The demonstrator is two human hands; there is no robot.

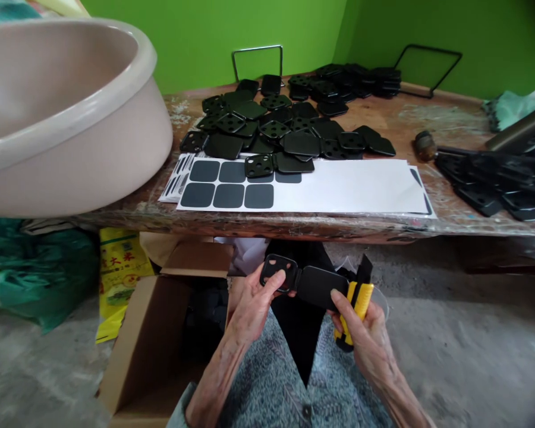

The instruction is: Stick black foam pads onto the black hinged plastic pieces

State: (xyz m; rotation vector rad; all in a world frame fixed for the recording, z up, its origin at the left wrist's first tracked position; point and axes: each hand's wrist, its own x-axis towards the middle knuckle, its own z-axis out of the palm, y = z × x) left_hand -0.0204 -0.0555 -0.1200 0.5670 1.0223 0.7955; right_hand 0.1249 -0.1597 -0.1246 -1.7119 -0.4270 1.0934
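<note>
A black hinged plate (321, 286) is held over the lap, below the table's front edge. My left hand (255, 303) pinches its left half, which has round holes. My right hand (361, 324) has its thumb on the smooth right half and its fingers around a yellow utility knife (360, 306), whose dark blade points up. On the table lies a white sheet (352, 187) with dark rounded-square stickers (229, 195) at its left. One black hinged plate (294, 163) rests across the sheet's upper edge.
Many black plates (303, 142) are piled behind the sheet, more at the right (481, 199). A large pinkish basin (116, 131) takes up the table's left side. Below stand an open cardboard box (134, 345) and a yellow bag (122, 273). Metal wire frames (282, 59) stand by the green wall.
</note>
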